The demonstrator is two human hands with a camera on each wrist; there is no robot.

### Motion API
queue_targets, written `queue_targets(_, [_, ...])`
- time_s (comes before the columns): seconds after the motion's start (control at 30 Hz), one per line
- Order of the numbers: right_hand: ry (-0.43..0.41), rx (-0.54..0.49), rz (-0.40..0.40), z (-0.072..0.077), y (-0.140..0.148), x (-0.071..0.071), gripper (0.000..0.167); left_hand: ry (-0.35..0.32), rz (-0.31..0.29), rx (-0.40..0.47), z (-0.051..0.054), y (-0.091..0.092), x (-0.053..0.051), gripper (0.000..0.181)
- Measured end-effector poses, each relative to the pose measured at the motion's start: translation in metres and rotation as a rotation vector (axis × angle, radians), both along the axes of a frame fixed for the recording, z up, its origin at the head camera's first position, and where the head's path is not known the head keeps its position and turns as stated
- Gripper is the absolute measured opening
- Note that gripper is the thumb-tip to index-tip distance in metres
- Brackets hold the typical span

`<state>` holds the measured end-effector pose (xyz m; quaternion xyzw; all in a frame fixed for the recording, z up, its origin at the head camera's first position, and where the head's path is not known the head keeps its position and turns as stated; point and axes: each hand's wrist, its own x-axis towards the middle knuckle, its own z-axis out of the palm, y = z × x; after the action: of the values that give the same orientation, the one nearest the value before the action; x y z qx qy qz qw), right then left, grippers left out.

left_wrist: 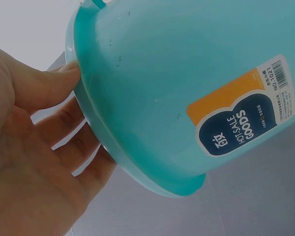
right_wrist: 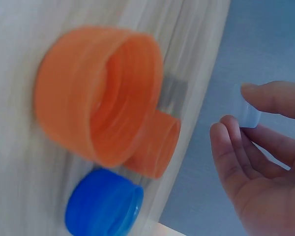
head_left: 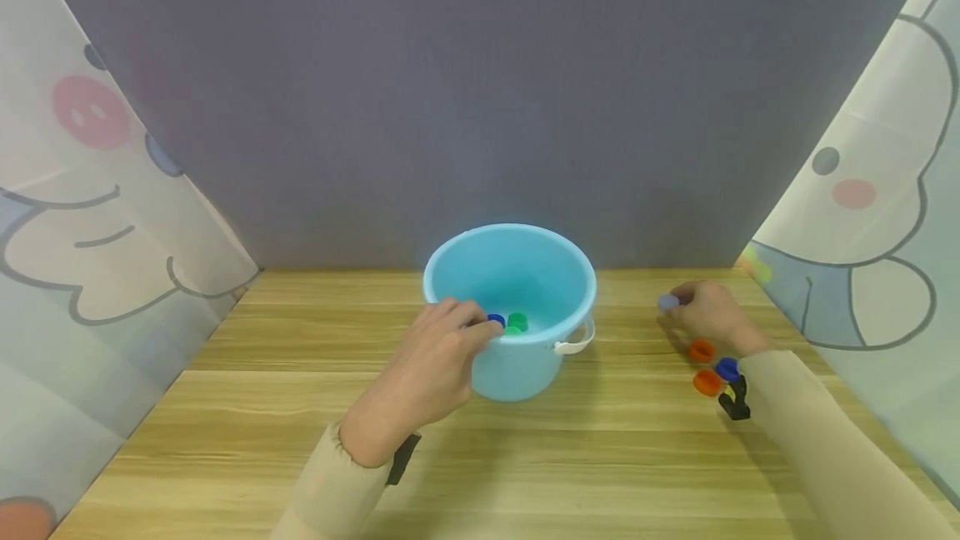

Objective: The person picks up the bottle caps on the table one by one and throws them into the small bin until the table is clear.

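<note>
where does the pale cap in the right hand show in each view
Head: right of centre, the pale cap pinched in the right hand.
Left wrist: not in it.
Right wrist: right of centre, the pale cap in that hand.
Landmark: two orange caps, in head and right wrist views.

A label [left_wrist: 243,110] on the outer wall of a light-blue bucket [left_wrist: 142,73] reads "HOT-SALE GOODS" in white letters on a dark blue patch [left_wrist: 209,124], tilted in the left wrist view. "NO.1021" stands in dark print beside a barcode [left_wrist: 279,73] on the label's white end; the finer lines are too small to read.
</note>
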<state>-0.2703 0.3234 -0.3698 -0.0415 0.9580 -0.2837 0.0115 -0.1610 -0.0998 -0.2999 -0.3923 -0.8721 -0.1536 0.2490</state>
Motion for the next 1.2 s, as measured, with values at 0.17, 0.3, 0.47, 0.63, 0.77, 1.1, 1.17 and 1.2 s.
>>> queue_targets(0.17, [0.032,-0.021,-0.001,-0.001,0.0,0.002,0.054,0.007,-0.005,0.002,0.0,0.0,0.0,0.039])
queue_targets(0.3, [0.058,-0.036,0.004,0.0,-0.002,0.004,0.054,0.014,-0.009,0.003,0.0,0.0,-0.001,0.04])
queue_targets(0.47, [0.069,-0.054,-0.007,0.0,-0.004,0.006,0.057,0.014,-0.011,0.006,0.0,-0.001,-0.001,0.04])
queue_targets(0.63, [0.051,-0.102,-0.028,-0.001,-0.008,0.009,0.061,0.011,-0.011,0.004,0.0,0.0,-0.001,0.04])
queue_targets(0.77, [0.043,-0.143,-0.034,-0.004,-0.012,0.012,0.062,0.01,-0.011,0.002,0.0,0.0,0.0,0.04])
queue_targets(1.1, [0.088,-0.189,-0.044,-0.009,-0.024,0.019,0.055,0.015,-0.012,0.004,-0.002,0.001,-0.002,0.041])
queue_targets(1.17, [0.08,-0.219,-0.049,-0.01,-0.025,0.02,0.055,0.011,-0.013,0.004,-0.002,0.001,-0.002,0.041])
queue_targets(1.2, [0.077,-0.231,-0.052,-0.011,-0.026,0.02,0.055,0.01,-0.014,0.004,-0.002,0.001,-0.002,0.041])
